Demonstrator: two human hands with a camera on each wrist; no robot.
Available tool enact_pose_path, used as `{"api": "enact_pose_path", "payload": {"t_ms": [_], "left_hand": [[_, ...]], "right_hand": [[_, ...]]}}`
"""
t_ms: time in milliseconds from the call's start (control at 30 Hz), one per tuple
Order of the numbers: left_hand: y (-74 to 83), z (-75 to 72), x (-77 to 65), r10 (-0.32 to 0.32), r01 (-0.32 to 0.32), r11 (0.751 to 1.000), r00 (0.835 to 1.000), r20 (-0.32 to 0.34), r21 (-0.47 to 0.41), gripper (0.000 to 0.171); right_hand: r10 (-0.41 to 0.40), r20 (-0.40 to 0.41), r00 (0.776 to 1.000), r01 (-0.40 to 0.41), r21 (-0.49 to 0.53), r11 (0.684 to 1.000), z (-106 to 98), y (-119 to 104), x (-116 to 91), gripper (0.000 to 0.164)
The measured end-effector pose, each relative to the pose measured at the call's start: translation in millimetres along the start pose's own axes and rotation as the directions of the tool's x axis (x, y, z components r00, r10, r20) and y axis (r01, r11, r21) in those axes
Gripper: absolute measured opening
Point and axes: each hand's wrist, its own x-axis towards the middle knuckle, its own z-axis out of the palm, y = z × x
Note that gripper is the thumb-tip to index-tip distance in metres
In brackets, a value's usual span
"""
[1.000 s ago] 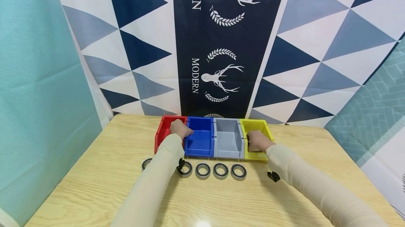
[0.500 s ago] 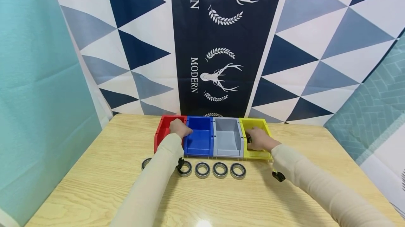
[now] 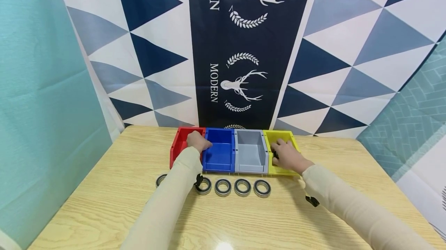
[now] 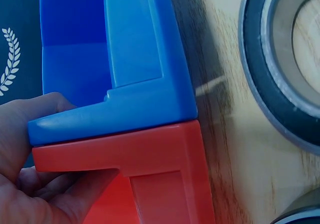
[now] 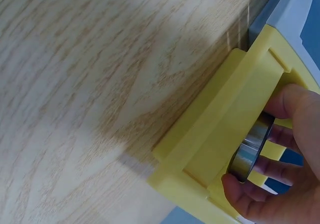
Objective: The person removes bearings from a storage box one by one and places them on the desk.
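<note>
My left hand (image 3: pixel 197 141) pinches the adjoining side walls of the red bin (image 4: pixel 165 189) and the blue bin (image 4: pixel 132 109), the thumb on the blue side and the fingers inside the red. Inside the yellow bin (image 5: pixel 225 119), my right hand (image 5: pixel 295 184) grips a ball bearing (image 5: pixel 250 151) by its rim; the bearing stands on edge near the bin's front wall. In the head view most of that bearing is hidden behind the hand.
Between the blue and yellow bins is a grey bin (image 3: pixel 250 159). Several bearings lie flat in a row before the bins, among them one bearing (image 3: pixel 262 195) at the right end. The left forearm hides part of the row. A patterned cloth (image 3: pixel 240 41) hangs behind the wooden table (image 3: pixel 265 223).
My right hand has turned and shifted slightly within the yellow bin, its wrist moving right. The left hand keeps its grip on the red and blue bins.
</note>
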Motion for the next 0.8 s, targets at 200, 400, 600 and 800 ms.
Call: {"api": "enact_pose_path", "payload": {"t_ms": [200,400,600,800], "left_hand": [[1.3,-1.8,-4.1,-0.003,0.003,1.000,1.000,0.002,-0.004,0.041],[-0.3,-0.7,-2.1,0.004,-0.003,1.000,1.000,-0.007,0.015,0.042],[0.1,-1.8,-4.2,0.005,-0.005,1.000,1.000,-0.010,0.012,0.042],[1.0,0.0,-4.7,0.008,-0.007,1.000,1.000,-0.014,0.020,0.041]], "right_hand": [[-0.023,-0.037,0.999,0.023,0.000,1.000,-3,-1,-5,0.019],[-0.043,-0.059,0.997,0.043,0.005,0.999,-7,-2,-10,0.018],[-0.054,-0.078,0.995,0.054,-0.010,0.998,-11,-6,-15,0.019],[-0.068,-0.103,0.992,0.067,-0.009,0.998,-15,-10,-25,0.021]]}}
